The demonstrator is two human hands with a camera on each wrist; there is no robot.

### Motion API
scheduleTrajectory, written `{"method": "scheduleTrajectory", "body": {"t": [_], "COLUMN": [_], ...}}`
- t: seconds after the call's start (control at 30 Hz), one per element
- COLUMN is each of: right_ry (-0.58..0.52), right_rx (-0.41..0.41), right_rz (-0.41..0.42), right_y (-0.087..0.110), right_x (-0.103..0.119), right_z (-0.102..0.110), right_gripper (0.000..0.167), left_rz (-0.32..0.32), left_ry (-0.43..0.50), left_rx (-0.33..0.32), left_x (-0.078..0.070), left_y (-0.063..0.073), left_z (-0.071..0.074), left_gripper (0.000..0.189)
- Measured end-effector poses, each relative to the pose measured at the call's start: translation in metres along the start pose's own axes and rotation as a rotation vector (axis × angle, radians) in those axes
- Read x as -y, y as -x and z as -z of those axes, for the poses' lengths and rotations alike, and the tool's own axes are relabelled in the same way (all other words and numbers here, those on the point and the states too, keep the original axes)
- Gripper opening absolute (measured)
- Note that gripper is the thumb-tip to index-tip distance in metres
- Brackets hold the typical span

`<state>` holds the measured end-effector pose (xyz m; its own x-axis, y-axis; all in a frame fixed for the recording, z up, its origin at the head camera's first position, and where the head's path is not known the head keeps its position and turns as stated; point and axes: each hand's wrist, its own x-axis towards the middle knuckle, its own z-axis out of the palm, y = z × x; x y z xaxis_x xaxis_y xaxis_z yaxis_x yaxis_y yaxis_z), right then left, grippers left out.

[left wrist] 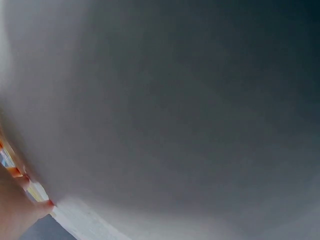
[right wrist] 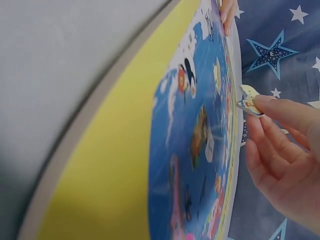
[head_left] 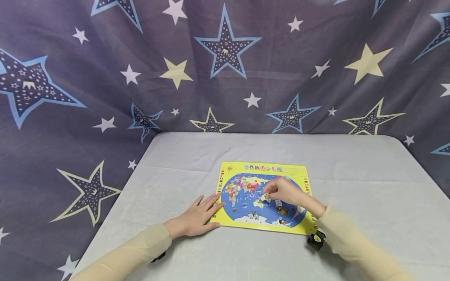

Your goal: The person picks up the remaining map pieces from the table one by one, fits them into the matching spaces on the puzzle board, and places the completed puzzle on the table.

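Note:
A yellow-bordered world map puzzle board (head_left: 263,230) lies flat on the table, its map printed on a blue oval. My right hand (head_left: 286,191) is over the map's middle right and pinches a small puzzle piece (right wrist: 248,101) between thumb and fingers. In the right wrist view the piece looks pale yellow and blue, held off the board. My left hand (head_left: 193,220) rests at the board's left edge, fingers spread and fairly straight, fingertips on the yellow border. Only part of that hand (left wrist: 20,210) shows in the left wrist view, at the lower left.
A light grey cloth covers the table (head_left: 369,203). Behind and to the left hangs a dark curtain (head_left: 246,93) printed with stars. A black wrist camera (head_left: 316,240) sits below the right wrist, near the board's lower right corner.

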<state>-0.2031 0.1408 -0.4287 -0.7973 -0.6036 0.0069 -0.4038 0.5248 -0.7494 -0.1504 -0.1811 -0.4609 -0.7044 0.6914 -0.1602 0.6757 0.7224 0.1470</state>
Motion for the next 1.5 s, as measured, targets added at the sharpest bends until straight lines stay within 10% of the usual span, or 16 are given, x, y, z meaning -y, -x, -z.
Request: {"method": "scheduleTrajectory", "body": {"t": [1.5], "right_ry": [-0.052], "right_rx": [0.07], "right_rz": [0.046], "right_y": [-0.012], "right_x": [0.0], "right_z": [-0.025], "right_gripper": [0.01], "left_rz": [0.009], "left_ry": [-0.001], "left_rx": [0.007], "left_x": [0.0], "left_y": [0.0], "left_z": [0.0], "left_gripper": [0.066]}}
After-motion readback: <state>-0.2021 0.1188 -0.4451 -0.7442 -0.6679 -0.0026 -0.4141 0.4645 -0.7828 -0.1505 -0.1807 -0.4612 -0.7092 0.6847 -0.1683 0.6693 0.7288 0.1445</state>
